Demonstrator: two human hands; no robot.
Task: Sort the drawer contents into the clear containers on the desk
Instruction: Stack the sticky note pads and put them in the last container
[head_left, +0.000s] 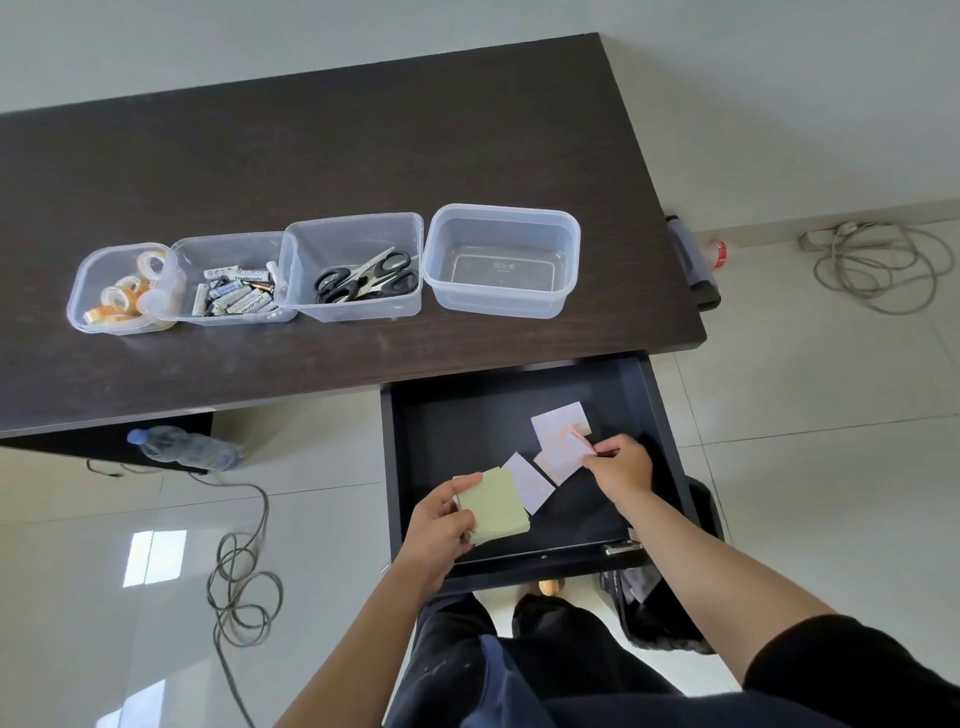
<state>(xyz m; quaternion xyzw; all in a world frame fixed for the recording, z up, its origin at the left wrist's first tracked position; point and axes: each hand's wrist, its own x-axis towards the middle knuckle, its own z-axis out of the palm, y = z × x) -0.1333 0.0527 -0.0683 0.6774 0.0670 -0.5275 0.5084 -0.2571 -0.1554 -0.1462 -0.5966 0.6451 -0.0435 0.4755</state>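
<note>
Tape, batteries and scissors fill three tubs on the desk (363, 130), and the fourth tub (501, 228) sits bare. Down in the drawer (457, 415), left hand (436, 525) grips the green pad (496, 506) while right hand (621, 465) pinches a pink pad (563, 454). Careful: that fingertip pinch could peel loose sheets or drop it.

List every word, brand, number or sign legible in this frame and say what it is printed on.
"Heybright": on the batteries in the second container from the left; it shows on at least two of them.
Other small print on the batteries: too small to read.
Embossed mark on the base of the empty container: too blurred to read.
Label on the water bottle under the desk: not readable.
Patterned pink cards in the drawer: a pattern only, no words readable.
</note>
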